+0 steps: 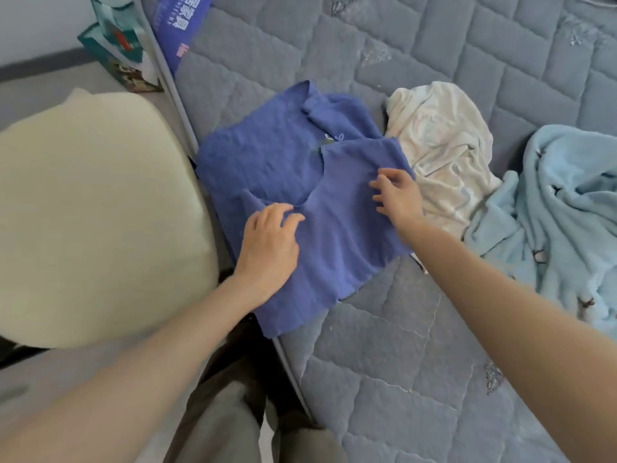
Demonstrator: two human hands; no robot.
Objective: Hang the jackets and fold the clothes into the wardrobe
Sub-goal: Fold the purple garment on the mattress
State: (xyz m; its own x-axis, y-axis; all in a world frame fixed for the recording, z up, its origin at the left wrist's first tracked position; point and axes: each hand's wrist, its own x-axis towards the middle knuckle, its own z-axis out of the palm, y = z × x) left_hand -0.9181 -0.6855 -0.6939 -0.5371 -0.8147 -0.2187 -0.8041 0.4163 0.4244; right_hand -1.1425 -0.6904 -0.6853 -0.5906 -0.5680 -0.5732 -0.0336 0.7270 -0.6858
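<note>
A grey quilted mattress carries the blue shirt, partly folded at its left edge. A cream cushion lies left of the shirt, a pale blue fleece well to its right, and a white garment just beside its right side. Both hands rest on the shirt's folded flap: the left hand loosely flat, the right hand with spread fingertips.

L hand palm down, fingers relaxed | R hand palm down, fingertips bent | both reach fwd
</note>
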